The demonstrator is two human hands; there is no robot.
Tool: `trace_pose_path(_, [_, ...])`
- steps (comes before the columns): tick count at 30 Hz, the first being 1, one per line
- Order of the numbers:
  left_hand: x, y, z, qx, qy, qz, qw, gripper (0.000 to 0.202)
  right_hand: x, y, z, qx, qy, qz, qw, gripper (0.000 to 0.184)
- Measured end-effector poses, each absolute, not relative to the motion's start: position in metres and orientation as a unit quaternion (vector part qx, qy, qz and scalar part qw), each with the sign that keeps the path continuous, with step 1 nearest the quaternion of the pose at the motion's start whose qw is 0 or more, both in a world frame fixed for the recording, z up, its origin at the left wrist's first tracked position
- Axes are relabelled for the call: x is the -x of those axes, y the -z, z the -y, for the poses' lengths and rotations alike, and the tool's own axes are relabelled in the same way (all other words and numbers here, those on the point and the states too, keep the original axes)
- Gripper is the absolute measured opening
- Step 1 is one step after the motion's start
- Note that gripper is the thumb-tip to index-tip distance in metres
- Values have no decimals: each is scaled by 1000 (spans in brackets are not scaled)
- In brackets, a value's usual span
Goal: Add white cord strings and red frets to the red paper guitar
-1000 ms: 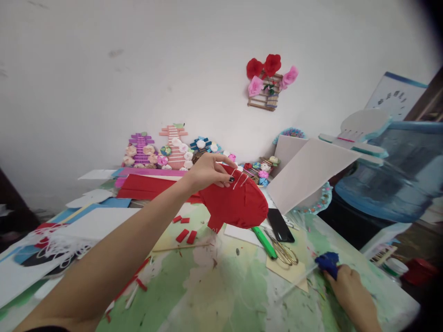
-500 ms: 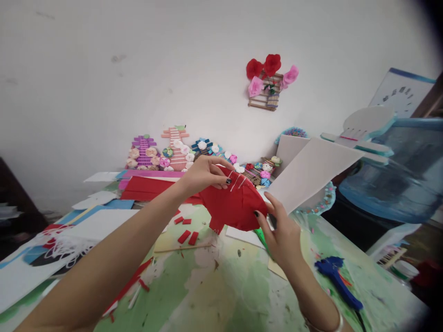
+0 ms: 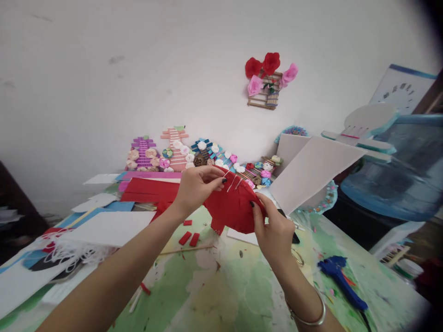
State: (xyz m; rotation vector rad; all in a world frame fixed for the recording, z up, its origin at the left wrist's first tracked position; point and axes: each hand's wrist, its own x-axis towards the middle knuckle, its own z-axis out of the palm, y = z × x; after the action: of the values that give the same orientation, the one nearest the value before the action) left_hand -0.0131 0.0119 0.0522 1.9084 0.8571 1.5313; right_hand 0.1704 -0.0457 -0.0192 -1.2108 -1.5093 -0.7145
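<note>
A rounded red paper piece (image 3: 231,207) with thin white sticks at its top is held up above the table. My left hand (image 3: 195,189) pinches its upper left edge near the sticks. My right hand (image 3: 273,228) grips its right edge, fingers closed on the paper. A blue glue gun (image 3: 341,281) lies on the table to the right, apart from both hands.
Small red strips (image 3: 188,237) and a thin stick (image 3: 187,250) lie on the green-stained table (image 3: 224,295). Red and white sheets (image 3: 145,190) and white fringe (image 3: 69,251) sit left. Paper flower crafts (image 3: 180,154) line the wall. White boards (image 3: 311,170) and a blue water jug (image 3: 401,170) stand right.
My right hand let go of the blue glue gun, rose to the red piece and now grips its right edge. My left hand drew the piece slightly nearer.
</note>
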Motion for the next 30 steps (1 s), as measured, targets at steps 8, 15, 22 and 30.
trace_pose_path(8, [13,-57,-9,-727,-554,-326,241,8,-169,18,47,501,297,632,511,24])
trace_pose_path(15, [12,-58,-11,-743,-548,-314,222,10,-170,20,46,501,295,635,509,25])
trace_pose_path(22, [11,-57,-12,-746,-549,-308,216,9,-169,19,47,502,287,639,507,26])
trace_pose_path(30, [9,-59,-10,-747,-553,-308,202,8,-170,21,47,508,276,637,510,27])
